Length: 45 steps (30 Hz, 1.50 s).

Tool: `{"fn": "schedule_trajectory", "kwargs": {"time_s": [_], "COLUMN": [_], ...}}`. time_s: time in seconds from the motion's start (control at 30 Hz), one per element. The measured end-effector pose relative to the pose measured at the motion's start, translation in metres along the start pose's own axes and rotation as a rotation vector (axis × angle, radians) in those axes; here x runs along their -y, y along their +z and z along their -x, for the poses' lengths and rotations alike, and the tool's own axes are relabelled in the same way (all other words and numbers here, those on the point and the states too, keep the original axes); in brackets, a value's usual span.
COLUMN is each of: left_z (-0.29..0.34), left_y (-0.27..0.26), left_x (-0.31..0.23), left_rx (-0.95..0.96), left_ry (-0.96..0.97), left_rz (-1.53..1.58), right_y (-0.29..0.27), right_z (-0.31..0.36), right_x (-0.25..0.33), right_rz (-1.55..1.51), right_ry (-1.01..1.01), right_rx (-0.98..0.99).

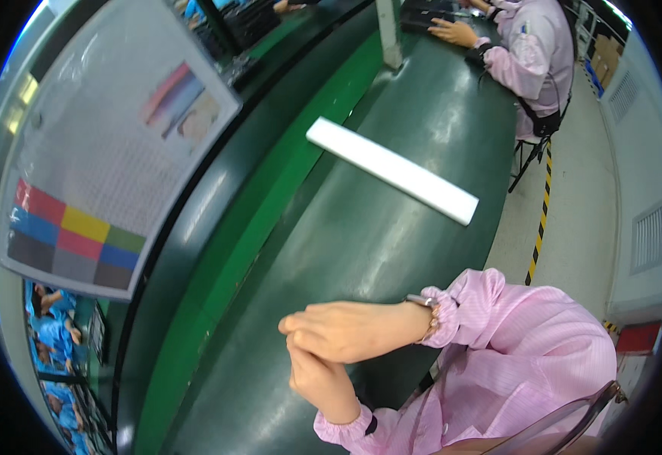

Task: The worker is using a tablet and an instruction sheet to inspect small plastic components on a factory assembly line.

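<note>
My right hand (350, 331) lies over my left hand (323, 385), the two pressed together above the green table (331, 250). Both hands are closed, with their fingers folded in against each other. Nothing shows between them, though the inner sides of the palms are hidden. A wristband (422, 302) and a beaded bracelet circle my right wrist, below a pink sleeve cuff. Farther along the table, apart from my hands, a long white bar with a flat top (393, 168) lies slantwise across the surface.
A laminated sheet with coloured squares (111, 152) hangs at the left, beside a raised green ledge (225, 303). A metal post (389, 34) stands at the table's far end. Beyond it a co-worker in pink (532, 61) sits. Yellow-black tape (541, 220) marks the floor at right.
</note>
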<state>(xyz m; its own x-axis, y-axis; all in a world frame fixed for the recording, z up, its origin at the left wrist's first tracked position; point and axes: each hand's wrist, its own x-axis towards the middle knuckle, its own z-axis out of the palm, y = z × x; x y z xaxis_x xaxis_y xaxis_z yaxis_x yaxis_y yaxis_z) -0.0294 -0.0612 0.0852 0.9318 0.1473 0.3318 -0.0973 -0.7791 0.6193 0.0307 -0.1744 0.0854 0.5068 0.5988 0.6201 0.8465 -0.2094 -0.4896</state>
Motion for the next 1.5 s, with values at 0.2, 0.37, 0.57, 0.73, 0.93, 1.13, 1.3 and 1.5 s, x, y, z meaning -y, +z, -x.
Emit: {"fn": "schedule_trajectory", "kwargs": {"time_s": [0.2,0.37,0.57,0.73,0.93,1.13,1.3,1.5], "left_z": [0.003,0.011,0.018,0.026,0.033,0.043,0.047,0.05], "left_y": [-0.008,-0.013,-0.019,-0.027,-0.034,-0.036,-0.043,-0.047], "left_x": [-0.003,-0.008,-0.01,-0.014,-0.012,-0.008,-0.015,-0.025], "left_rx": [0.003,-0.037,-0.032,-0.061,-0.11,-0.211,-0.211,-0.272], "left_ry": [-0.032,0.027,0.084,0.135,0.197,0.26,0.275,0.259], "left_rz": [0.046,0.02,0.06,0.075,0.059,-0.007,-0.051,0.02], "right_y": [0.005,-0.001,-0.01,-0.016,-0.02,-0.029,-0.029,-0.033], "right_z": [-0.003,0.005,0.008,0.013,0.012,0.018,0.019,0.021], "right_x": [0.01,0.023,0.035,0.05,0.062,0.073,0.08,0.083], "right_rz": [0.167,0.264,0.282,0.209,-0.102,-0.118,-0.113,-0.268], "right_ry": [-0.068,-0.06,-0.081,-0.041,-0.013,-0.004,-0.036,0.002], "right_rx": [-0.077,-0.013,0.0,-0.005,-0.024,0.048,-0.036,-0.099]}}
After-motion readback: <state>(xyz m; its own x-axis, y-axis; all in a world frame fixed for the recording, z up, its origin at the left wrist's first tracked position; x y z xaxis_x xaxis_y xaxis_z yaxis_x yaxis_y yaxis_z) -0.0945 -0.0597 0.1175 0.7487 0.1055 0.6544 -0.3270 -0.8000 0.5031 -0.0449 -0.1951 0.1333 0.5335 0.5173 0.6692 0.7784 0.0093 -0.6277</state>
